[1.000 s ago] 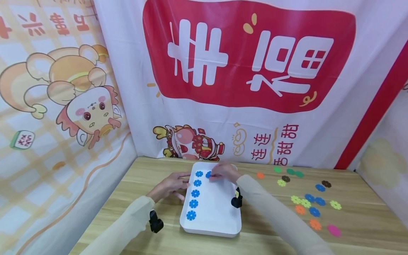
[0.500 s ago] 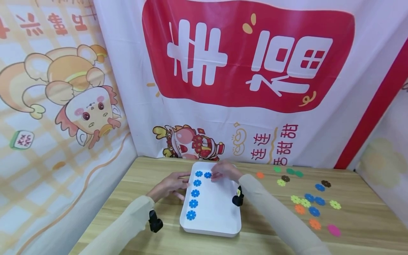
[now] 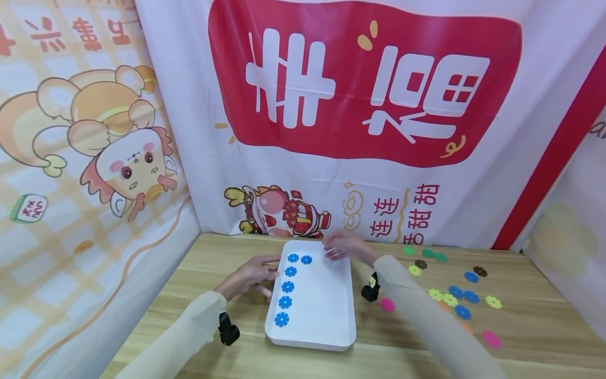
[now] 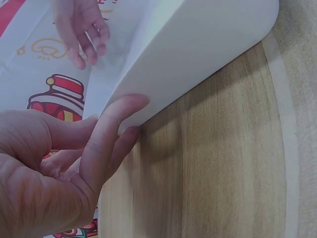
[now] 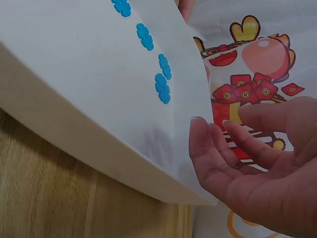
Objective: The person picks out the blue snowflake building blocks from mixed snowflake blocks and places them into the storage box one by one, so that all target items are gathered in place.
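Observation:
A white tray [image 3: 314, 310] stands lengthwise on the wooden table. Inside it, several blue snowflake discs [image 3: 288, 287] run down the left side, and a further blue snowflake disc [image 3: 306, 259] sits beside the farthest of them. My left hand [image 3: 251, 275] holds the tray's left wall; in the left wrist view its fingers [image 4: 131, 101] bear on the outer face by the rim. Over the far right corner hovers my right hand [image 3: 345, 247], fingers loosely bent with nothing between them, as the right wrist view of the hand [image 5: 247, 163] also shows.
Right of the tray lie scattered snowflake discs in several colours, among them blue discs [image 3: 463, 311], yellow discs [image 3: 450, 300], green discs [image 3: 428, 253] and a pink disc [image 3: 492, 339]. The right sleeve [image 3: 426, 321] covers part of them. A printed curtain [image 3: 364, 200] hangs along the table's back edge.
My right hand has let go of the second blue snowflake disc at the far end and drawn off to the right. The left hand stays at the tray's left side.

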{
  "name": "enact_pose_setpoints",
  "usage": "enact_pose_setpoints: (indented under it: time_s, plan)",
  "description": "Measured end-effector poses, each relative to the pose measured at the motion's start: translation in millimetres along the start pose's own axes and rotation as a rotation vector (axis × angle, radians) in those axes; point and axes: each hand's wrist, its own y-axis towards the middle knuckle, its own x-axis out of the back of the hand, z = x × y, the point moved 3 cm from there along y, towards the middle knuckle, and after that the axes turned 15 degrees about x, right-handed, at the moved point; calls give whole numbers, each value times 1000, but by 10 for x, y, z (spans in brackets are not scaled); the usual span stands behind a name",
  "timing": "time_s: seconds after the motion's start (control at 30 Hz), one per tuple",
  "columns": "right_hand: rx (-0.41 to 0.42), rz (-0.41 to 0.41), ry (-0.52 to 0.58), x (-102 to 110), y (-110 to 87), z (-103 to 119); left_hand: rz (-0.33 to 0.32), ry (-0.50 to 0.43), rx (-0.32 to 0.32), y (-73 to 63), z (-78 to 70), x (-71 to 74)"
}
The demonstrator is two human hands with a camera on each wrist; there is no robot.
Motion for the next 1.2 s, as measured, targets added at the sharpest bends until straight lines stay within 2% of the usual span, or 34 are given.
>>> enact_pose_setpoints:
  time_s: [0.1, 0.33, 0.5, 0.7, 0.9, 1.2]
  plan:
    - [35, 24, -22, 106, -51, 9, -3, 3, 7, 8, 7, 5]
    - [103, 5, -88, 466, -237, -12, -15, -1, 23, 16, -3, 10]
    - [139, 3, -98, 743, -444, -1, -25, 0, 32, 20, -4, 8]
    - [143, -21, -115, 1131, -751, -18, -32, 14, 32, 19, 2, -2]
    - [138, -99, -177, 1576, -1078, -76, -31, 13, 28, 22, 15, -11]
    - [98, -221, -235, 2153, -1603, -363, -35, 19, 35, 30, 12, 3]
